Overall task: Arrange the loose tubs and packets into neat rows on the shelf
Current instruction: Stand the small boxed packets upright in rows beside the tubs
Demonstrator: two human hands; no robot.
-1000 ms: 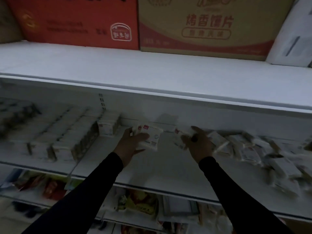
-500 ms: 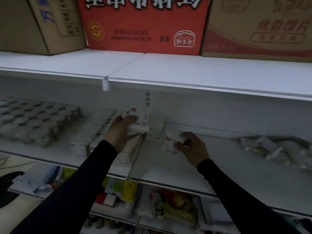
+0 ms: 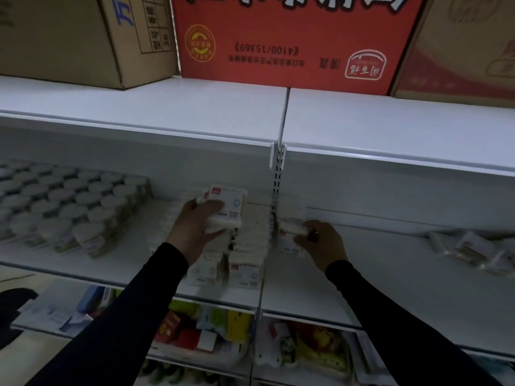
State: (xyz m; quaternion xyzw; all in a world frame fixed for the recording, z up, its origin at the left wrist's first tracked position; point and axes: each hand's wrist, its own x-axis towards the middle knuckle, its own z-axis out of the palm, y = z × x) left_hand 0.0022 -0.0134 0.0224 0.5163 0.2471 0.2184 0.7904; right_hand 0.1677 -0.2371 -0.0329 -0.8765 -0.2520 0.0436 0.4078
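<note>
My left hand (image 3: pixel 195 229) grips a small stack of white packets (image 3: pixel 229 206) with red marks, held above the rows of like packets (image 3: pixel 245 254) standing on the white shelf (image 3: pixel 390 280). My right hand (image 3: pixel 320 242) pinches another white packet (image 3: pixel 289 232) just right of the shelf's upright joint, low over the shelf board. Round white tubs (image 3: pixel 67 207) stand packed in rows at the shelf's left. A loose heap of packets (image 3: pixel 473 250) lies at the far right.
The upper shelf (image 3: pixel 167 107) overhangs my hands and carries a brown carton (image 3: pixel 69 37), a red carton (image 3: pixel 292 40) and another brown carton (image 3: pixel 468 51). Below, a lower shelf (image 3: pixel 223 330) holds colourful packets.
My view and both hands have shifted left along the shelf. The left hand carried its packets over the standing rows; the right hand brought its packet to the upright joint, away from the loose heap.
</note>
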